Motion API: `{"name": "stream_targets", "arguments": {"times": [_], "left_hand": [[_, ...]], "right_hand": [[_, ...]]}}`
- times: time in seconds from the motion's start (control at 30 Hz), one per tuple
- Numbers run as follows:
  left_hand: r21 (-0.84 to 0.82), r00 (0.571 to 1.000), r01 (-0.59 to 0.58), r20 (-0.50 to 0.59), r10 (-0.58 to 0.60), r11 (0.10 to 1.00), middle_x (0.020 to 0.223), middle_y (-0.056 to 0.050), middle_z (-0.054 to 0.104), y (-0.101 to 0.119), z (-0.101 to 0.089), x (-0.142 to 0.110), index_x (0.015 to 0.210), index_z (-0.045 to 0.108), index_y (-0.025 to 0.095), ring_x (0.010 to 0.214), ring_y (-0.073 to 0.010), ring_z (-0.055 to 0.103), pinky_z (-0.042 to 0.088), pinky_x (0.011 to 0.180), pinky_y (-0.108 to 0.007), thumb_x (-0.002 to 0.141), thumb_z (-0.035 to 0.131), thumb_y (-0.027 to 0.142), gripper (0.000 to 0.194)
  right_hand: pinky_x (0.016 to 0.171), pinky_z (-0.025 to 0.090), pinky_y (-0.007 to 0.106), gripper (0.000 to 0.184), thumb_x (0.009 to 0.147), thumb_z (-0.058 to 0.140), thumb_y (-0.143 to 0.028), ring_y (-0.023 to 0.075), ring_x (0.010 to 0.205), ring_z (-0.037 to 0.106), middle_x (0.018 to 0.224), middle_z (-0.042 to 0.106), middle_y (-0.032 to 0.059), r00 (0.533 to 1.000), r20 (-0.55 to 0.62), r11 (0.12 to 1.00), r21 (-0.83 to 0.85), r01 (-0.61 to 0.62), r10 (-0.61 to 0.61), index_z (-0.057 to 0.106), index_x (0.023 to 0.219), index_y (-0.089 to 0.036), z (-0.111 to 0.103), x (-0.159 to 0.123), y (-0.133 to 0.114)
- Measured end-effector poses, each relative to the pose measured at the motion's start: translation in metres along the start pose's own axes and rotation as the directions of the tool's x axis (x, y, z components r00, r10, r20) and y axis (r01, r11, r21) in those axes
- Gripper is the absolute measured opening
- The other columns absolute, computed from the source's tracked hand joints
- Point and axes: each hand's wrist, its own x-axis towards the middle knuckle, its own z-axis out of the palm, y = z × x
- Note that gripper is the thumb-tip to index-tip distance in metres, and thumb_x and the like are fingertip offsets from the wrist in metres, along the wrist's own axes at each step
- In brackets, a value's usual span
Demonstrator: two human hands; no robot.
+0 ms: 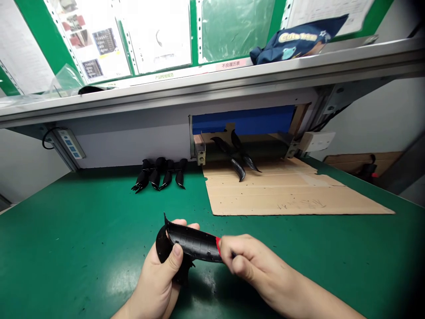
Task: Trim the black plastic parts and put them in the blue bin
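And here I am, both hands busy, low over the green worktop. My left hand has the black part by its left end, thumb pressed on the near edge, fingertips showing behind. The part lies across in front of me, clear of the worktop, its thin tip poking up at the left. Beneath it in that same palm sits a dark curved piece; whether it's joined to the part, I can't tell. Over to my right hand: curled tight about the part's right end, a red strip just beside the knuckles, and a small dark tip by the thumb. Whatever else is inside that fist is hidden.

Look beyond! Four black bundles stand in a row near the back wall. To their right, a cardboard sheet reaches out from the opening under a blue panel, two dark curved pieces leaning there. Dark crumbs dot cardboard and worktop alike. Up top, a navy pouch slumps on the shelf, with papers in sleeves behind, and a power strip hangs at the left.
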Motion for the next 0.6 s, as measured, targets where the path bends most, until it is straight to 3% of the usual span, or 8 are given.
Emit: {"name": "stream_targets", "arguments": {"times": [0.1,0.2,0.3,0.4,0.47,0.6], "left_hand": [[0.023,0.999,0.035,-0.013,-0.035,0.999,0.128,-0.011,0.061,-0.001,0.002,0.002,0.121,0.058,0.023,0.116,-0.0263,0.057,0.047,0.095,-0.036,0.081,0.07,0.033,0.043],[-0.006,0.995,0.096,-0.007,-0.096,0.995,0.125,-0.011,0.062,-0.003,0.005,0.004,0.122,0.058,0.023,0.113,-0.0277,0.058,0.048,0.094,-0.038,0.082,0.069,0.032,0.043],[-0.067,0.987,0.135,-0.074,-0.14,0.989,0.121,-0.012,0.063,-0.005,0.007,0.008,0.119,0.059,0.021,0.107,-0.0269,0.061,0.05,0.091,-0.04,0.085,0.064,0.039,0.04],[-0.192,0.969,0.114,-0.196,-0.152,0.975,0.117,-0.012,0.063,-0.005,0.007,0.014,0.111,0.061,0.018,0.109,-0.0242,0.06,0.05,0.093,-0.038,0.088,0.055,0.047,0.037],[-0.259,0.958,0.09,-0.241,-0.154,0.962,0.113,-0.012,0.064,-0.004,0.008,0.015,0.107,0.061,0.017,0.106,-0.0223,0.061,0.051,0.092,-0.036,0.09,0.05,0.048,0.037],[-0.371,0.932,0.1,-0.291,-0.217,0.923,0.115,-0.011,0.063,0.001,0.013,0.013,0.101,0.058,0.02,0.101,-0.0214,0.063,0.052,0.092,-0.04,0.089,0.046,0.056,0.04]], "right_hand": [[0.062,0.036,0.026,0.04,0.093,0.053,-0.06,0.0158,0.069,0.043,0.082,0.047,-0.0003,0.965,-0.237,0.979,-0.194,0.064,-0.111,0.05,0.086,-0.021,0.003,0.0,0.006],[0.065,0.036,0.027,0.012,0.098,0.052,-0.032,0.0162,0.072,0.047,0.087,0.051,0.0012,0.959,-0.198,0.897,-0.431,0.101,-0.203,0.057,0.092,-0.023,0.012,0.0,0.011],[0.063,0.037,0.026,0.017,0.099,0.048,-0.026,0.0157,0.07,0.05,0.081,0.054,0.0,0.944,-0.295,0.936,-0.349,0.038,-0.148,0.059,0.087,-0.023,0.022,0.0,0.012],[0.061,0.039,0.025,0.022,0.097,0.054,-0.032,0.0147,0.065,0.05,0.075,0.054,-0.0018,0.884,-0.462,0.979,-0.201,-0.018,-0.079,0.054,0.078,-0.021,0.035,0.002,0.012],[0.058,0.039,0.024,0.026,0.095,0.056,-0.033,0.0141,0.062,0.05,0.07,0.053,-0.003,0.885,-0.458,0.971,-0.236,-0.036,-0.079,0.049,0.073,-0.021,0.046,0.005,0.012],[0.057,0.039,0.023,0.013,0.089,0.062,-0.027,0.0154,0.065,0.054,0.077,0.057,-0.0018,0.959,-0.266,0.889,-0.457,-0.033,-0.101,0.052,0.082,-0.022,0.063,0.007,0.017]]}}
